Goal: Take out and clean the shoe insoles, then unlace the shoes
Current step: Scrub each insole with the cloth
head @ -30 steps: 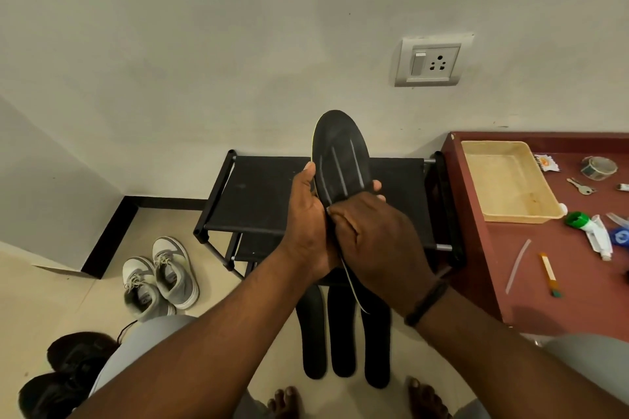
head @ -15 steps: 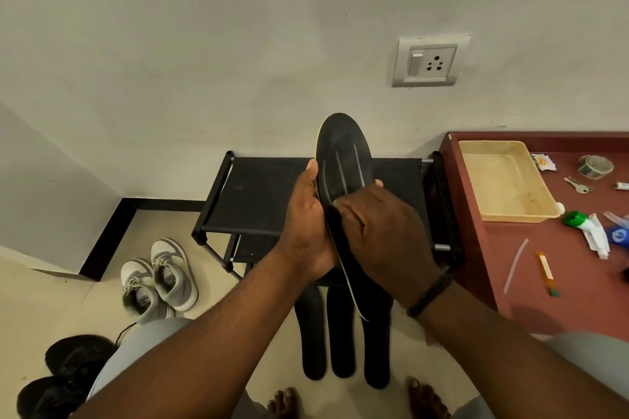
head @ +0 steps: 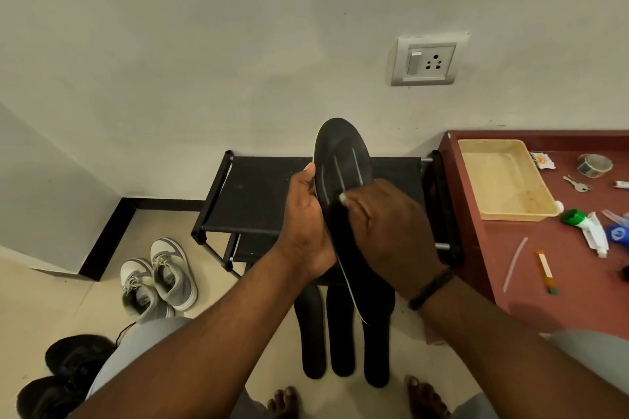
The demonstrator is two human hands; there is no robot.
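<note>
Insole (head: 342, 160), black with a pale edge and no readable brand, stood upright above the black shoe rack (head: 258, 196), gripped along its left edge by the left hand (head: 306, 224), while the right hand (head: 384, 224) curled over its middle, hiding whatever the fingers held.

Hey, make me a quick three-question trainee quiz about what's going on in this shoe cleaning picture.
1. True or false: the left hand grips the raised black foam insole.
2. How many black insoles lean against the black metal shoe rack?
3. The empty cream plastic tray sits on: A) beige tiled floor B) reddish-brown table C) shoe rack

Key: 1 true; 2 three; 3 B. The right hand works on the insole's face, and the grey laced sneakers wait on the floor.
</note>
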